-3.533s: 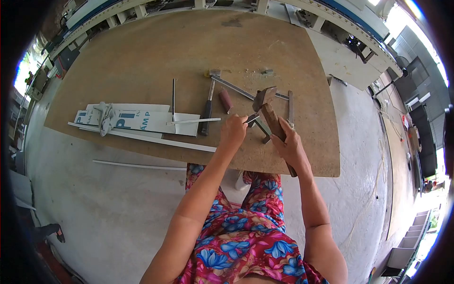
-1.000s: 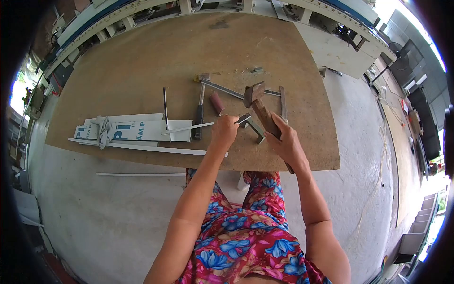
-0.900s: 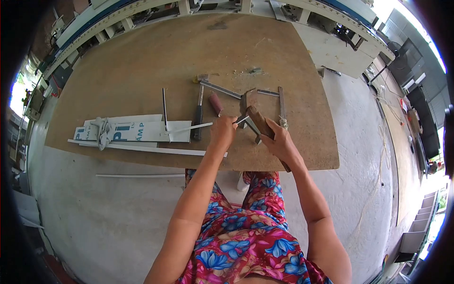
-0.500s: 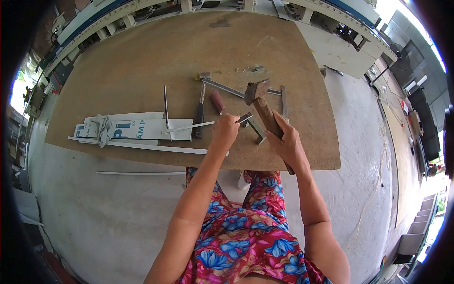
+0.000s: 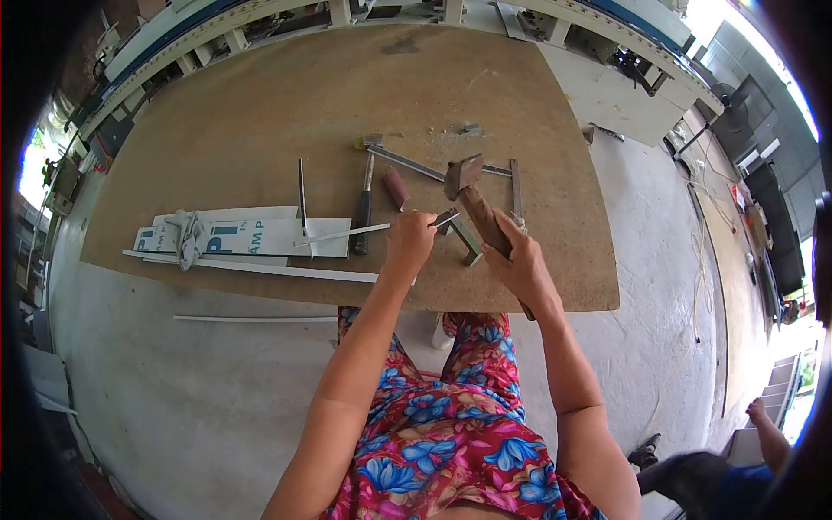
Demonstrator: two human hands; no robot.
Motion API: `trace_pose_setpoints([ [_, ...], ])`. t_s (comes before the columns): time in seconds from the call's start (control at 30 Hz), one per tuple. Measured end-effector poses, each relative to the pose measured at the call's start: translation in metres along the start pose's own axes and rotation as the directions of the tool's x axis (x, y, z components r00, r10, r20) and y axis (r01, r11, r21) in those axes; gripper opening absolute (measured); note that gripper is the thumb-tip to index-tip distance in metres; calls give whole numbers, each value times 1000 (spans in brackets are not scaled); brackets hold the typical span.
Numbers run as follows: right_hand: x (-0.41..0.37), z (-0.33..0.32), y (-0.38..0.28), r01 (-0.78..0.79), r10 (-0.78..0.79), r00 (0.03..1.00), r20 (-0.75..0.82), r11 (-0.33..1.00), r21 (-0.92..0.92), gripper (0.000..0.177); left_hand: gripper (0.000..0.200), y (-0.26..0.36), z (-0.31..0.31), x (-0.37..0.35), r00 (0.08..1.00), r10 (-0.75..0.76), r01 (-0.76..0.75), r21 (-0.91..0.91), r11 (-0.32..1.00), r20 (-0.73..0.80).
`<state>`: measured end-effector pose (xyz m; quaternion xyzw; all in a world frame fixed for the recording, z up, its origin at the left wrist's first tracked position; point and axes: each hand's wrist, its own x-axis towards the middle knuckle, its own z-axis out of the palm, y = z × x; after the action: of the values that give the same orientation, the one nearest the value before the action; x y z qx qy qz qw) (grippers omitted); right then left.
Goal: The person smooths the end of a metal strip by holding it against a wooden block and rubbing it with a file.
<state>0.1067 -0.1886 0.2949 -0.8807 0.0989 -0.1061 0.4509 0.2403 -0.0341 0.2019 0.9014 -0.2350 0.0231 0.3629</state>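
My right hand [image 5: 524,264] is wrapped round the wooden handle of a hammer [image 5: 485,212], its rusty head raised towards the far side. Pinched in my left hand [image 5: 409,243] is a short metal piece [image 5: 445,217], dark with a bright edge; its exact kind does not show. Just right of that piece is a greenish metal bar [image 5: 466,241], close to the hammer handle. A dark red cylindrical handle [image 5: 396,188] lies beyond my left hand. To its left rests a second hammer [image 5: 364,212] with a black grip.
The brown board tabletop [image 5: 260,130] carries a metal square [image 5: 407,162], white printed panels [image 5: 260,234], a crumpled grey cloth [image 5: 187,238] and thin white strips [image 5: 286,270]. Small debris [image 5: 468,130] lies farther back. Another person [image 5: 711,481] is at the lower right.
Another person has come into view at the lower right. The hammer head has shifted slightly down and left. My left hand stays in nearly the same place, holding the metal piece.
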Motion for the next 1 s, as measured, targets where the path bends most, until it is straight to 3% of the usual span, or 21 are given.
trace_pose_setpoints([
  [0.1,6,8,17,-76,87,991,101,991,-109,53,26,3,-1,0,1000,-17,18,-15,1000,6],
  [0.17,13,4,19,-8,8,999,45,1000,-18,52,27,5,-5,-1,999,-47,48,-16,999,21],
  [0.27,13,-2,6,-145,141,989,53,987,74,52,25,-9,4,0,1000,-10,11,-76,997,14],
  [0.3,13,-6,0,-223,217,974,70,970,93,53,25,-21,13,-1,999,14,-19,-108,994,-46],
  [0.37,20,-3,21,-143,143,990,-13,989,45,53,24,-42,26,-1,982,63,-92,-165,982,-176],
  [0.47,34,1,52,-132,127,989,-72,988,-76,56,23,-41,17,-2,980,-196,176,-349,920,-22],
  [0.57,44,15,89,-130,93,986,-141,951,-281,61,24,-37,5,-4,943,-321,326,-404,855,82],
  [0.8,74,44,127,-200,146,979,-143,830,-521,63,24,-55,11,-6,969,-247,239,-394,887,31],
  [1.0,90,56,115,-273,213,961,-177,835,-478,51,26,-60,11,-9,993,-120,111,-327,938,-8],
])
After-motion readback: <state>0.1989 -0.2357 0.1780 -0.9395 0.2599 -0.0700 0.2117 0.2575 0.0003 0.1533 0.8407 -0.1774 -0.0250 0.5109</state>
